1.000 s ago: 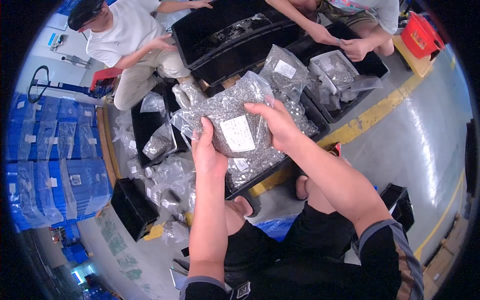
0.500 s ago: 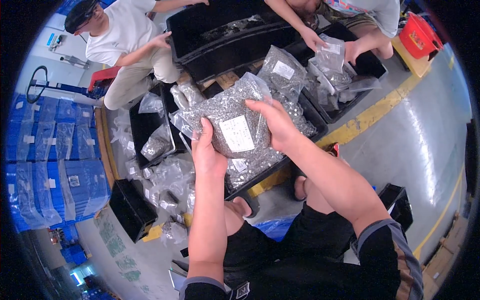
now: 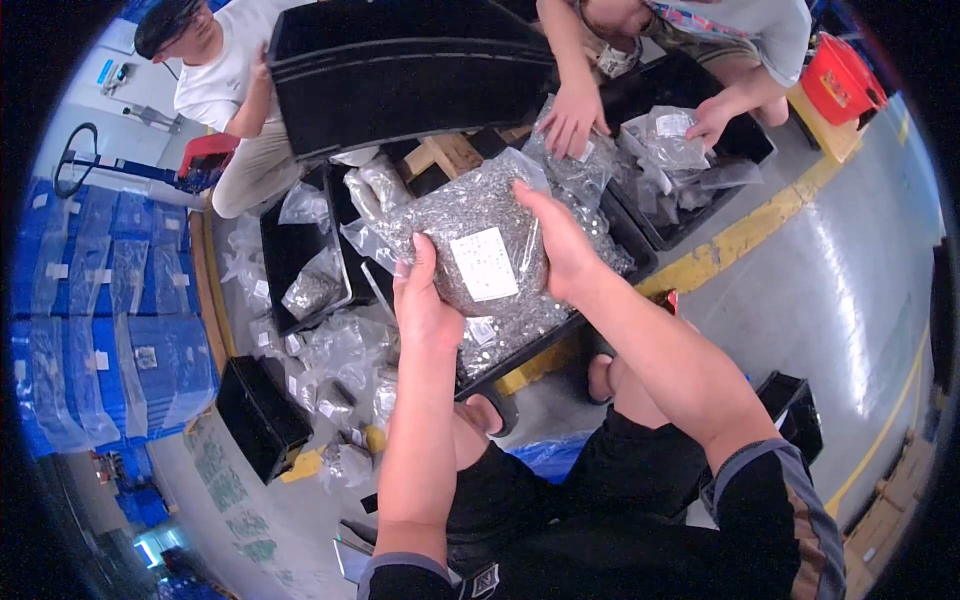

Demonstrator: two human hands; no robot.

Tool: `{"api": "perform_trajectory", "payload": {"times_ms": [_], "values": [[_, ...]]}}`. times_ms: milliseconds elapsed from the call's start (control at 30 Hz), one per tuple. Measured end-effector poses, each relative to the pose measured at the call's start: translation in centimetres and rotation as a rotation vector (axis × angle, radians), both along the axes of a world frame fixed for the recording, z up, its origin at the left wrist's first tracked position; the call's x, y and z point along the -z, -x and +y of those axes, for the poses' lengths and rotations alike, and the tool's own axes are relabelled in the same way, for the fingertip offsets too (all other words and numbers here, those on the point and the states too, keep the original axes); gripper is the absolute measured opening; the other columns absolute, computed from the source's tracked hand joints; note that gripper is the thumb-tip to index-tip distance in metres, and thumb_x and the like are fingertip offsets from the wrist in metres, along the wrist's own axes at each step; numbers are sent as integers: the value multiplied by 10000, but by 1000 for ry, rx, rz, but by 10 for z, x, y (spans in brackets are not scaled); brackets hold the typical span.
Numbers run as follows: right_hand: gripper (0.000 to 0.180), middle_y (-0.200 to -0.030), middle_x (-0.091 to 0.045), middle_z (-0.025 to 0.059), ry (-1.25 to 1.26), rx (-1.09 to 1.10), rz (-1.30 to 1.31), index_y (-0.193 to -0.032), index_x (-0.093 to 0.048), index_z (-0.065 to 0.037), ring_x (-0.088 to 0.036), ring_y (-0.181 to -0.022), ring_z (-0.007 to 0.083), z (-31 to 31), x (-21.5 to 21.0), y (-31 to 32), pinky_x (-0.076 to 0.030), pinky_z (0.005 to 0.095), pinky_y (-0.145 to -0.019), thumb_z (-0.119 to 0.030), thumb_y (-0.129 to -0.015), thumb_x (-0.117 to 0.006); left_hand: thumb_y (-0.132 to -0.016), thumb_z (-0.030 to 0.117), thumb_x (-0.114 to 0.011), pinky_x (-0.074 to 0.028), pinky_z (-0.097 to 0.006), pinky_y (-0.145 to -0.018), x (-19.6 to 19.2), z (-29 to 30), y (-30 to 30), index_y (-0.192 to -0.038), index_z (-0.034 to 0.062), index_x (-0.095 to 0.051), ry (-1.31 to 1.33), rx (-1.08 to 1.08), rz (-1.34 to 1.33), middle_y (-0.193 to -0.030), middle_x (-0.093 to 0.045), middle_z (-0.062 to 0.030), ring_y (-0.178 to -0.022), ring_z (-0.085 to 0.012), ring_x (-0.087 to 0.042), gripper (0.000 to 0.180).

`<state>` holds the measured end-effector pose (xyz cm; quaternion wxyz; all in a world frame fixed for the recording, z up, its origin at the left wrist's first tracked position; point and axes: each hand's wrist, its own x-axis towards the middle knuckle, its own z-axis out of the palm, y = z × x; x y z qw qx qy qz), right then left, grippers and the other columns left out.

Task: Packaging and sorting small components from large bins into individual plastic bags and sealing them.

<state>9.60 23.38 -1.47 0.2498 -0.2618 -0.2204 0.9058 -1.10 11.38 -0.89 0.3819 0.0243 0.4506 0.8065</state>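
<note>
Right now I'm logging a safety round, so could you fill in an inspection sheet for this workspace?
Surface: grey floor with a yellow stripe.
Handled things: clear bag of small shiny pieces, its white label facing up, above a filled black bin.
Clutter: loose plastic bags piled to the bin's left.
Hands: left hand and right hand grip the bag from opposite sides.
Cables: nothing seen.
Surroundings: one co-worker with a hand on a black crate, another handling bags; blue plastic-wrapped stack far left, red bucket upper right.
</note>
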Motion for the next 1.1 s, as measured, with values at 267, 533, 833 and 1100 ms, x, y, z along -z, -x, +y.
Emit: {"api": "perform_trajectory", "payload": {"times_ms": [267,533,833,1100], "values": [[384,-1085,-665,106,100,7,-57,-1150,-586,-29,-649,-961,236,3,9,3,-509,379,-883,-353,-965,-495,-938,288,-613,-476,-392,-930,13,2,1,-1221,30,-512,70,10,-75,-1160,-600,-81,-1073,-219,-584,396],[324,-1026,-670,114,115,-149,-236,-1100,-600,-19,-652,-896,234,6,26,9,-527,384,-836,-280,-908,-589,-990,286,-488,-461,-448,-961,46,-8,21,-1233,1,-524,213,118,-379,-1202,-600,-130,-1099,-289,-583,377],[306,-1034,-664,130,-95,-362,-213,-1126,-591,20,-664,-929,237,22,23,-1,-553,396,-816,-76,-842,-657,-1011,311,-439,-413,-440,-1016,25,-19,23,-1265,12,-510,210,214,-376,-1252,-584,-123,-1152,-274,-556,399],[276,-1043,-661,150,-147,-350,-234,-1150,-579,43,-667,-921,259,24,47,5,-553,414,-804,-72,-900,-602,-1006,296,-465,-414,-421,-1011,45,-17,26,-1287,13,-490,142,180,-373,-1264,-569,-106,-1150,-260,-549,399]]}}
